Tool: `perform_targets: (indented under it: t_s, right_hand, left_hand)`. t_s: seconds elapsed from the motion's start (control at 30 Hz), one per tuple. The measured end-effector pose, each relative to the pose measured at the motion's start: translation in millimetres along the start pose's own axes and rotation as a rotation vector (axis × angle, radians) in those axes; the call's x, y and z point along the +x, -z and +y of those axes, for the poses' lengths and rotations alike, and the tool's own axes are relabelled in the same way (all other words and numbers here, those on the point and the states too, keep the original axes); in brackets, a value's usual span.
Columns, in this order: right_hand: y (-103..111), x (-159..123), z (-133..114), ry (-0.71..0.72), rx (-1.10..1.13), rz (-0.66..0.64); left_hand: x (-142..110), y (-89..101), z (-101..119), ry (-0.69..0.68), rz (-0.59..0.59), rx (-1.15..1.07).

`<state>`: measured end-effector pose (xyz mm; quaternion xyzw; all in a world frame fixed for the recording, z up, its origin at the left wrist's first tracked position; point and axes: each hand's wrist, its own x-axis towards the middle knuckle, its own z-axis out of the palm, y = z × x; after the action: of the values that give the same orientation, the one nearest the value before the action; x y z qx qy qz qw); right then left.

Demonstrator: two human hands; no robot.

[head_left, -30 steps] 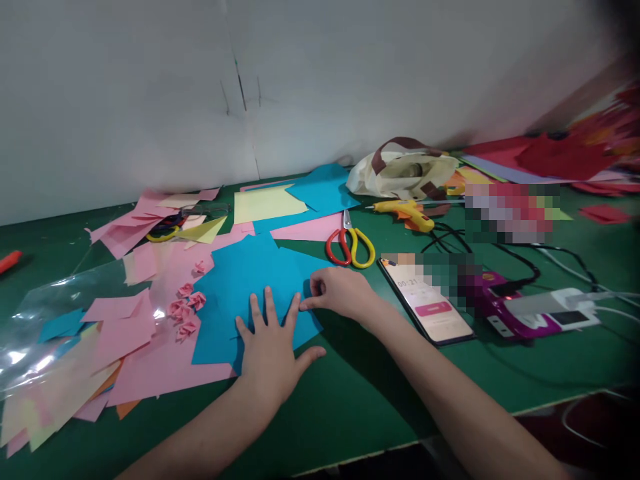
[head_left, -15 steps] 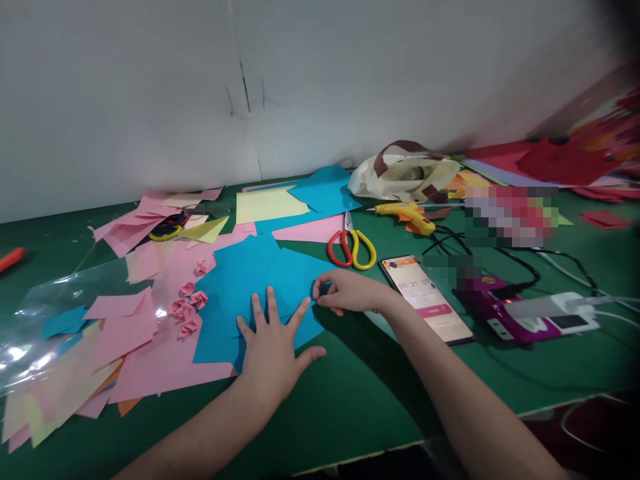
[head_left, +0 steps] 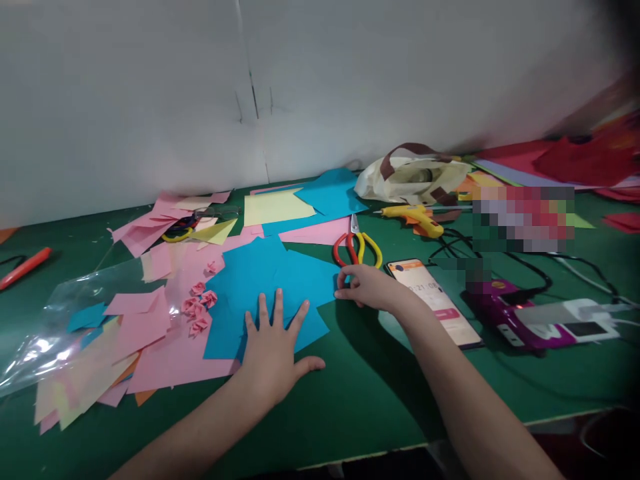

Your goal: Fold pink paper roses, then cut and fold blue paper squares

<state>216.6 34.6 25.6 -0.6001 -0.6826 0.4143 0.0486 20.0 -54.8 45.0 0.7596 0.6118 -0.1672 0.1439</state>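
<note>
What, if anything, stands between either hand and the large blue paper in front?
Nothing visible does. The left hand rests spread on the blue paper, and the right hand's fingertips are at its right corner. The scissors lie beyond the right hand, out of the way.

Matt blue paper [head_left: 250, 280] is lying smooth; the clear plastic bag [head_left: 63, 320] is gleaming glossy, and the scissors' metal blades [head_left: 355, 224] are showing a dull shine.
</note>
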Motion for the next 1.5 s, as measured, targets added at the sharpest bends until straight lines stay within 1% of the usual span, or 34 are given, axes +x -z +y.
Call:
perform_targets:
  t_s: [0.1, 0.27, 0.33, 0.4, 0.53, 0.63, 0.77, 0.87, 0.93, 0.97, 1.03, 1.1, 1.17, 1.23, 1.33, 1.43, 1.5]
  right_hand:
    - [0.6, 0.4, 2.2, -0.018, 0.013, -0.011]
    - [0.7, 2.5, 4.4, -0.023, 0.021, -0.008]
    - [0.8, 3.4, 5.2, -0.018, 0.026, -0.011]
    - [0.8, 4.2, 6.2, -0.011, 0.032, -0.015]
    - [1.2, 4.5, 9.1, 0.013, 0.041, -0.013]
    - [2.0, 2.8, 9.7, 0.053, 0.041, -0.009]
    - [-0.5, 0.1, 1.9, 0.156, 0.053, 0.025]
    - [-8.4, 2.2, -7.2, 0.253, 0.073, 0.147]
    - [-15.7, 5.9, -10.8, 0.370, 0.092, 0.257]
    - [-19.3, 7.8, -11.5, 0.426, 0.091, 0.301]
    - [-25.9, 10.9, -11.7, 0.485, 0.045, 0.359]
    - [-31.0, 11.5, -12.1, 0.517, -0.040, 0.361]
    - [-34.6, 9.5, -14.4, 0.563, -0.104, 0.324]
    - [-37.1, 6.1, -18.2, 0.591, -0.123, 0.275]
    - [-38.4, 1.4, -23.4, 0.596, -0.092, 0.216]
    - [-37.2, -0.3, -25.6, 0.660, -0.074, 0.221]
    - [-36.2, 0.3, -25.9, 0.761, -0.110, 0.252]
  left_hand:
    - [-5.7, -10.9, -20.3, -0.095, 0.060, 0.022]
    - [-29.8, -39.4, -63.2, -0.148, 0.242, 0.055]
    - [-42.6, -48.7, -77.4, -0.117, 0.289, 0.069]
    - [-54.9, -55.3, -88.6, -0.092, 0.302, 0.077]
    - [-71.7, -58.2, -102.0, -0.043, 0.313, 0.075]
    - [-72.6, -51.0, -103.0, -0.039, 0.298, 0.024]
    - [-55.6, -35.5, -91.6, 0.007, 0.353, -0.123]
    - [-33.9, -25.0, -76.8, -0.023, 0.398, -0.246]
    - [-18.4, -19.7, -66.8, -0.063, 0.447, -0.324]
    - [-10.8, -17.4, -62.4, -0.099, 0.460, -0.343]
    - [2.9, -13.3, -55.6, -0.125, 0.482, -0.359]
    - [13.7, -9.6, -52.3, -0.102, 0.469, -0.379]
    - [20.0, -6.1, -52.1, -0.080, 0.457, -0.428]
    - [20.7, -3.3, -54.0, -0.060, 0.461, -0.495]
    - [12.7, -2.0, -58.0, -0.016, 0.460, -0.579]
    - [-2.2, -7.4, -60.4, -0.009, 0.390, -0.588]
    - [-13.9, -15.4, -60.6, -0.053, 0.362, -0.531]
